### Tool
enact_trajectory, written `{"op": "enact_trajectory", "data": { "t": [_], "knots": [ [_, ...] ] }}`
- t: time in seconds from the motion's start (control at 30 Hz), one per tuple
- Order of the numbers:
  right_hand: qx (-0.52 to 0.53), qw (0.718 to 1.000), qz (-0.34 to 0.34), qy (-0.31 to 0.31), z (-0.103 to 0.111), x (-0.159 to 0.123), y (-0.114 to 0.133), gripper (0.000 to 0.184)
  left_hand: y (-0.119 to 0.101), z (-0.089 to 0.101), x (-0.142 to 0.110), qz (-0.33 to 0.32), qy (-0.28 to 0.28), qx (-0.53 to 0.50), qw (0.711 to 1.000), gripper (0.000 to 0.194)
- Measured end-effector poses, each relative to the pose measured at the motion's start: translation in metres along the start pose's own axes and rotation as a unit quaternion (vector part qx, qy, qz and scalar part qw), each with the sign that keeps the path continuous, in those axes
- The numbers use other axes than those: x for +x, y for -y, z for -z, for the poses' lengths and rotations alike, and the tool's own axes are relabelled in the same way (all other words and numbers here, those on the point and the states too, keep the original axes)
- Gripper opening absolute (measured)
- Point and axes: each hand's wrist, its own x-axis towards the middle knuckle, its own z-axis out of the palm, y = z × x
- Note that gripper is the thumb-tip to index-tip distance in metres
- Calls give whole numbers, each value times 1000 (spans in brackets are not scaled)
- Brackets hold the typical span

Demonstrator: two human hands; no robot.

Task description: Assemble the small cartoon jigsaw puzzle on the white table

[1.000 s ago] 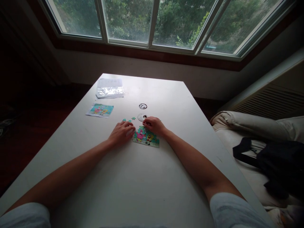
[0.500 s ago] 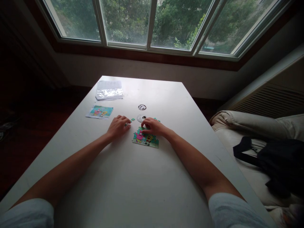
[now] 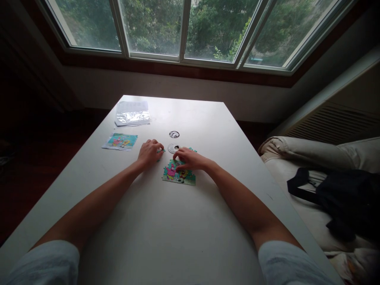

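Note:
A partly joined jigsaw puzzle (image 3: 181, 177) with pink and yellow cartoon figures lies on the white table in front of me. My right hand (image 3: 191, 159) rests over its upper part, thumb and forefinger apart and curved, hiding some of it. To the left of the puzzle, my left hand (image 3: 150, 154) has its fingertips on a small green puzzle piece (image 3: 162, 150). More green pieces peek out beyond my right hand, mostly covered by it. Past the fingers sits a clear round disc (image 3: 173, 148) with a dark centre, its near side partly hidden.
A printed picture sheet (image 3: 121, 141) lies to the left, with papers in a shiny plastic sleeve (image 3: 132, 113) behind it. A small round black-and-white item (image 3: 174, 134) is farther back. Right of the table (image 3: 208, 118) stands a pale sofa (image 3: 299, 156) with a dark bag (image 3: 347, 202).
My left hand has reached forward and right onto the small green piece that lay just beyond its fingers. My right hand stays over the puzzle; the whole view has shifted slightly.

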Motion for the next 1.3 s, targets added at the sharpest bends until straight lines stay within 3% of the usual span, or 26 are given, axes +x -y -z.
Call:
{"op": "enact_trajectory", "data": {
  "t": [0.33, 0.57, 0.8, 1.3],
  "knots": [
    [1, 1000, -5, 8, 1, 0, 2, 43, 2, 2, 0, -16, 53, -32, 998, 14],
    [6, 1000, -10, 15, 2, 0, 2, 42, -6, 12, -9, -33, 54, -95, 993, 11],
    [13, 1000, -9, 18, 1, 1, 1, 42, -12, 13, -12, 5, 96, -194, 976, 17],
    [13, 1000, -11, 21, 1, 1, -1, 43, -23, 14, -14, -4, 92, -152, 984, 18]
  ]
}}
